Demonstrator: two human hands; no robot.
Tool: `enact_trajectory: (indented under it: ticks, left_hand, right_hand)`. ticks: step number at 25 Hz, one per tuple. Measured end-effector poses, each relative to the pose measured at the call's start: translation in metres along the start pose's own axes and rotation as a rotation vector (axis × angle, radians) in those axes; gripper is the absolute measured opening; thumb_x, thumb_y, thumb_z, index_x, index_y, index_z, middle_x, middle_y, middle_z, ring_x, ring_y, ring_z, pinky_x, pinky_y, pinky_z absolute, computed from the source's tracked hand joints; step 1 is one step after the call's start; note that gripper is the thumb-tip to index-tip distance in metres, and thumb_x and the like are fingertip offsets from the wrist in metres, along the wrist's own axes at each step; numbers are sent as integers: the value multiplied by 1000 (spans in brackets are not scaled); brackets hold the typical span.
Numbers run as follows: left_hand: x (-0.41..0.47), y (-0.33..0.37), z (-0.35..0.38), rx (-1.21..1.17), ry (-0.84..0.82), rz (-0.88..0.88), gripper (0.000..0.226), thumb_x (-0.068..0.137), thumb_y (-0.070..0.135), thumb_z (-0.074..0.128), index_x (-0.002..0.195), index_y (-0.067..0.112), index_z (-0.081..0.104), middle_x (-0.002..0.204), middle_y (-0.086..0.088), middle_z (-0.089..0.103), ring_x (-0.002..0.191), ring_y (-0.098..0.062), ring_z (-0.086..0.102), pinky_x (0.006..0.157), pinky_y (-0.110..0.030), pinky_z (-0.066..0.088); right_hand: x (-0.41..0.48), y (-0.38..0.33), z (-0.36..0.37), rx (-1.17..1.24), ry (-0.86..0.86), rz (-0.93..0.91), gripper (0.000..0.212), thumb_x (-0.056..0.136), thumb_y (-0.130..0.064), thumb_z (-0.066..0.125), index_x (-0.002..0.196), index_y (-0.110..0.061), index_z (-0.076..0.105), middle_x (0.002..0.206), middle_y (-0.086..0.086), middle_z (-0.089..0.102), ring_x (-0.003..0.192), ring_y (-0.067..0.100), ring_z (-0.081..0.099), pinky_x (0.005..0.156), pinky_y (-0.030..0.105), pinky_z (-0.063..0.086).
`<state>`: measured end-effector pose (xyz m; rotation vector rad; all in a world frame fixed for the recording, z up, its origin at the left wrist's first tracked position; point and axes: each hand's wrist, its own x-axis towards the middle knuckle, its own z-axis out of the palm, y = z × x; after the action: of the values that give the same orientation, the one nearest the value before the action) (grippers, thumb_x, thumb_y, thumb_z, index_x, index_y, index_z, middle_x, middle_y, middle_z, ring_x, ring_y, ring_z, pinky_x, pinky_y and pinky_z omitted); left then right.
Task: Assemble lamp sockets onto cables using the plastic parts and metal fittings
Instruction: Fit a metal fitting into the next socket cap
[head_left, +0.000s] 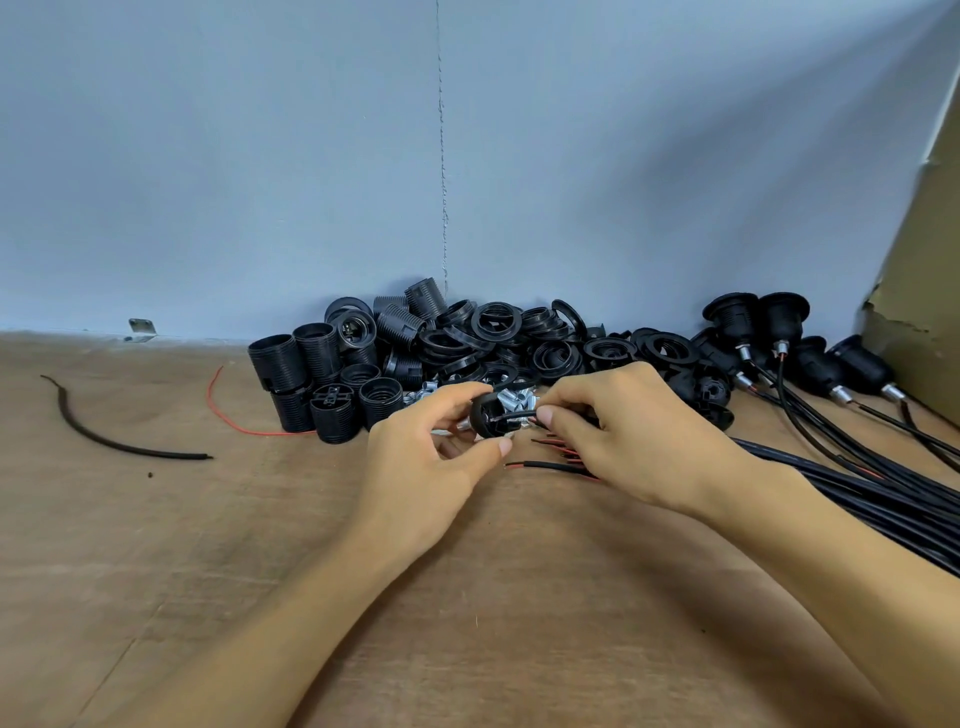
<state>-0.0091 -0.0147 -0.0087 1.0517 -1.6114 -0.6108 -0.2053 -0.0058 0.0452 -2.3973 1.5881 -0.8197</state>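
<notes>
My left hand grips a black plastic socket cap with a metal fitting showing at its left side. My right hand pinches a thin black cable end that enters the cap's open side. Behind the hands lie small silver metal fittings. A heap of black threaded socket bodies and rings lines the wall. Loose black cables with red and black stripped ends run in from the right.
Several assembled sockets on cables lie at the back right beside a cardboard box. A black cable offcut and a red wire lie on the left of the wooden table. A blue wall rises behind.
</notes>
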Motion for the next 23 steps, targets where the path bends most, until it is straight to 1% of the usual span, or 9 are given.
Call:
enact_trajectory:
  ticks: [4, 7, 10, 13, 14, 17, 19, 21, 23]
  left_hand:
    - [-2, 1, 2, 15, -6, 15, 52, 74, 14, 89, 102, 53, 69, 92, 35, 70, 77, 6, 65, 72, -9, 48]
    - [-2, 2, 3, 78, 0, 51, 52, 74, 16, 89, 107, 51, 70, 95, 31, 71, 86, 2, 67, 75, -12, 49]
    - [-2, 3, -1, 128, -23, 104, 52, 76, 17, 87, 113, 49, 69, 102, 30, 69, 94, 2, 64, 79, -9, 45]
    - [-4, 6, -1, 147, -86, 149, 47, 77, 24, 85, 120, 41, 72, 99, 23, 72, 90, 1, 62, 76, -10, 43]
    - [-4, 7, -1, 138, -102, 150, 48, 78, 22, 86, 121, 39, 73, 98, 20, 72, 88, 0, 63, 75, -10, 44]
    - [-3, 9, 2, 68, -93, 87, 49, 79, 14, 85, 117, 41, 72, 95, 18, 71, 80, -6, 64, 71, -15, 48]
    - [-2, 10, 2, 21, -61, 14, 50, 80, 14, 85, 109, 51, 68, 92, 21, 72, 75, -11, 64, 69, -17, 51]
    - [1, 9, 0, -9, -27, -50, 48, 80, 16, 84, 107, 53, 66, 85, 29, 70, 68, -3, 62, 67, -11, 48]
    - [3, 8, -2, -53, -16, -102, 45, 78, 21, 86, 105, 52, 68, 90, 28, 73, 74, 1, 66, 73, -11, 50]
  right_hand:
    - [-1, -3, 0, 3, -20, -5, 21, 99, -25, 57, 89, -18, 74, 66, -7, 65, 66, 4, 55, 57, 15, 39]
    - [-3, -6, 4, -31, -34, -32, 21, 99, -27, 57, 86, -20, 72, 63, -3, 63, 60, 14, 52, 53, 23, 40]
    - [-3, -9, 7, 44, -13, -48, 16, 97, -25, 61, 86, -24, 73, 60, -9, 62, 59, 8, 53, 53, 18, 39]
    - [-4, -9, 8, 88, -26, -29, 13, 95, -26, 64, 84, -25, 68, 61, -11, 66, 60, 6, 55, 54, 17, 37]
    - [-4, -9, 10, 111, -38, -9, 5, 94, -27, 65, 90, -27, 65, 64, -11, 68, 61, 5, 56, 55, 17, 38]
    - [-1, -6, 3, 193, -121, 108, 31, 90, -38, 66, 117, -36, 51, 82, -18, 72, 71, -4, 60, 65, 16, 41]
    - [3, 0, -13, 190, -226, 182, 36, 89, -43, 65, 121, -37, 51, 90, -21, 71, 80, -6, 62, 75, 20, 44]
    - [6, 5, -27, 80, -305, 173, 21, 90, -40, 67, 109, -34, 61, 87, -17, 72, 80, -3, 63, 75, 19, 45]
    - [5, 5, -30, -5, -316, 112, 5, 92, -33, 67, 89, -30, 68, 75, -17, 72, 69, -3, 62, 67, 15, 44]
